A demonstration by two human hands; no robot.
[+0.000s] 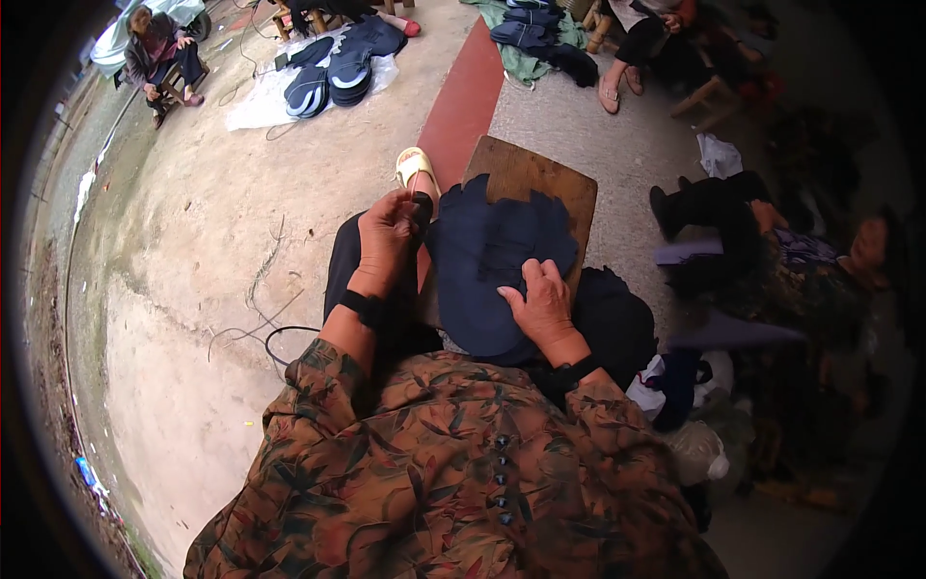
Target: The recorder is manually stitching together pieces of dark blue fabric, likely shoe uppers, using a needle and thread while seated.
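Observation:
A stack of dark blue cloth pieces (473, 299) with scalloped far edges lies across my lap, partly over a brown wooden board (540, 164). My right hand (545, 307) rests on the near right part of the cloth, its fingers curled and the thumb pointing left, gripping the top piece. A smaller dark patch (506, 246) shows on top, just beyond those fingers. My left hand (388, 232) is raised to the left of the cloth and apart from it. Its fingers are pinched together; what they hold is too thin to make out.
More dark cloth (612, 323) hangs at my right side, near plastic bags (699, 449). Stacks of dark blue cut pieces (333, 77) lie on a white sheet at the far left. Several people sit around on low seats. Thin wires (256, 323) lie on the concrete floor.

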